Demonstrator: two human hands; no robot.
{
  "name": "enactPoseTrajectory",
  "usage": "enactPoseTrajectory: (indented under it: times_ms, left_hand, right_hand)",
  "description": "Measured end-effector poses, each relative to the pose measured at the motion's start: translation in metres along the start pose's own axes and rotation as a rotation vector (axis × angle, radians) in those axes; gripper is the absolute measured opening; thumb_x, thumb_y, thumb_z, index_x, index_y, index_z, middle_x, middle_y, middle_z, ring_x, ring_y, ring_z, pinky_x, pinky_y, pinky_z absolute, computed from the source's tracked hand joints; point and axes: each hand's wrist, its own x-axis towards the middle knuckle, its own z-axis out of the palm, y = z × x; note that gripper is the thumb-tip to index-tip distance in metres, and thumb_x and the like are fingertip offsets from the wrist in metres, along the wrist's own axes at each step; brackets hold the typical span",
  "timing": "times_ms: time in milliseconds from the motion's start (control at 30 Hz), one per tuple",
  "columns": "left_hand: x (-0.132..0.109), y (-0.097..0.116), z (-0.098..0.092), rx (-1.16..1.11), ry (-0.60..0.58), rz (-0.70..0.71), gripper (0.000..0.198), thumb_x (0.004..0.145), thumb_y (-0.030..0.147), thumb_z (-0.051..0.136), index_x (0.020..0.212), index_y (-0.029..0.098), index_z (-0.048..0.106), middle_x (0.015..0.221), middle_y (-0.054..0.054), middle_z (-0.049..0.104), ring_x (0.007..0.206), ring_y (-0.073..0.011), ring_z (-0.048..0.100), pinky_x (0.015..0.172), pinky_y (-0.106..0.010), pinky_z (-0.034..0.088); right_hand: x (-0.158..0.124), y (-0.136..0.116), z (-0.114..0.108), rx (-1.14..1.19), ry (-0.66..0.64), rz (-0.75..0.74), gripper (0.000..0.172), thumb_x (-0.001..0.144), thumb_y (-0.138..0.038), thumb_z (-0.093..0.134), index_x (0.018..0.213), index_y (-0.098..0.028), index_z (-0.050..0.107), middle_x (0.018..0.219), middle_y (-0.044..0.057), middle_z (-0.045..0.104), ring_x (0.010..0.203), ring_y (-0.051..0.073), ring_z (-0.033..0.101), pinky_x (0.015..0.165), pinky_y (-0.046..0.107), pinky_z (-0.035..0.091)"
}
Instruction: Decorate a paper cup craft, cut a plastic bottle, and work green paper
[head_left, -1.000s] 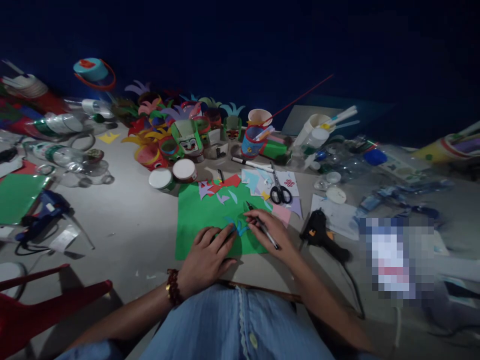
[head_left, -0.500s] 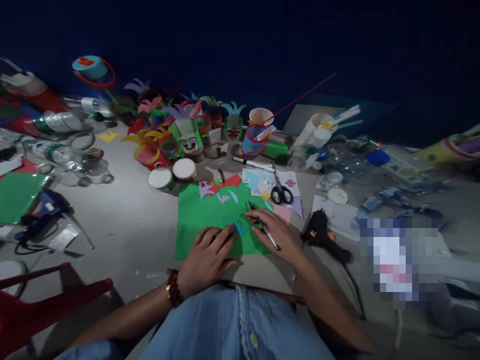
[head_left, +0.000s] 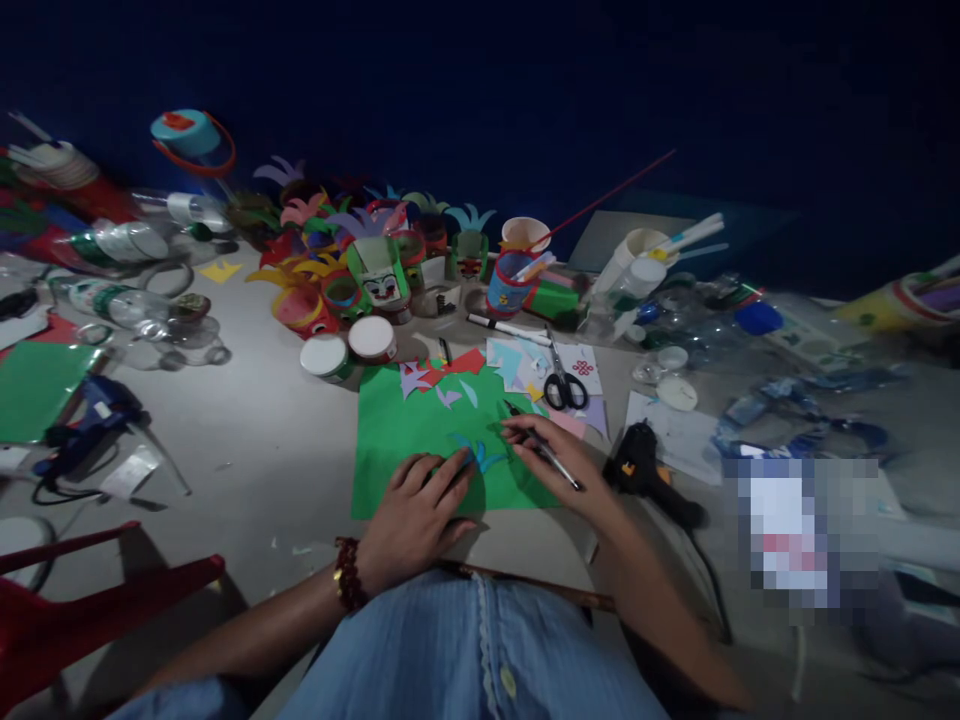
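A sheet of green paper [head_left: 390,440] lies on the table before me. On it is a blue leafy paper cutout [head_left: 486,460] with pointed, curled ends. My left hand [head_left: 421,505] rests flat at the sheet's lower edge, its fingertips over the left part of the cutout, hiding some of it. My right hand [head_left: 559,460] is closed around a pen [head_left: 551,458], just right of the cutout. The pen tilts with its dark tip toward the upper left. Paper scraps [head_left: 450,375] in purple, red and light blue lie along the sheet's top.
Black-handled scissors [head_left: 565,390] lie beyond my right hand, and a black glue gun [head_left: 645,465] to its right. Two white-lidded tubs [head_left: 373,340] stand behind the sheet, before several decorated paper cups [head_left: 377,285]. At left are a blue glue gun [head_left: 97,410] and plastic bottles [head_left: 112,305].
My right hand has drawn back a little to the right with the pen, uncovering more of the sheet beside the blue cutout. My left hand stays in place.
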Motion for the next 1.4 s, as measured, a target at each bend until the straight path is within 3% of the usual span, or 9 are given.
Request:
enactPoseTrajectory:
  times_ms: [333,700,933,1167,1267,1400]
  left_hand:
    - [0.001,0.001,-0.003,0.006,-0.014,0.001,0.054,0.094,0.052,0.056,0.139,0.023,0.054,0.149,-0.004,0.052,0.118,-0.0267,0.050,0.105,-0.042,0.037]
    - [0.000,0.000,-0.001,-0.023,-0.020,0.029,0.056,0.095,0.050,0.054,0.142,0.018,0.050,0.152,-0.007,0.048,0.124,-0.0290,0.048,0.110,-0.044,0.035]
    - [-0.001,0.000,0.001,-0.039,-0.037,0.032,0.058,0.094,0.051,0.055,0.141,0.017,0.049,0.152,-0.008,0.047,0.123,-0.0298,0.048,0.110,-0.046,0.035]
    - [0.000,0.000,-0.002,-0.039,-0.058,0.025,0.059,0.094,0.050,0.056,0.142,0.017,0.048,0.153,-0.008,0.046,0.124,-0.0294,0.048,0.110,-0.046,0.036]
    - [0.000,0.001,-0.002,-0.032,-0.052,0.020,0.057,0.093,0.051,0.058,0.139,0.017,0.052,0.152,-0.009,0.047,0.125,-0.0292,0.049,0.109,-0.045,0.037]
    - [0.001,0.000,0.000,-0.023,-0.047,0.025,0.056,0.091,0.054,0.059,0.135,0.019,0.055,0.151,-0.010,0.049,0.130,-0.0293,0.048,0.115,-0.049,0.032]
  right_hand:
    - [0.003,-0.006,0.000,-0.115,-0.064,-0.032,0.030,0.094,-0.019,0.055,0.123,-0.022,0.058,0.109,0.009,0.065,0.097,0.023,0.064,0.081,0.034,0.052]
    - [0.002,-0.005,0.003,-0.251,-0.066,-0.092,0.038,0.093,-0.015,0.053,0.129,-0.026,0.057,0.111,0.009,0.064,0.103,0.025,0.063,0.089,0.038,0.051]
    - [0.002,-0.012,0.005,-0.226,0.013,-0.023,0.029,0.101,-0.028,0.047,0.127,-0.027,0.061,0.115,0.008,0.069,0.108,0.024,0.065,0.094,0.039,0.050]
    - [0.001,-0.037,0.004,-0.185,0.034,0.064,0.042,0.102,-0.038,0.044,0.144,-0.029,0.047,0.111,0.007,0.071,0.100,0.024,0.068,0.092,0.038,0.053]
    - [0.005,-0.048,0.006,-0.162,-0.015,0.005,0.035,0.101,-0.036,0.046,0.133,-0.029,0.058,0.120,0.007,0.068,0.110,0.024,0.064,0.098,0.039,0.050]
    - [0.014,-0.048,0.014,-0.060,0.028,0.040,0.027,0.098,-0.033,0.049,0.118,-0.026,0.067,0.103,0.007,0.073,0.100,0.024,0.067,0.089,0.038,0.052]
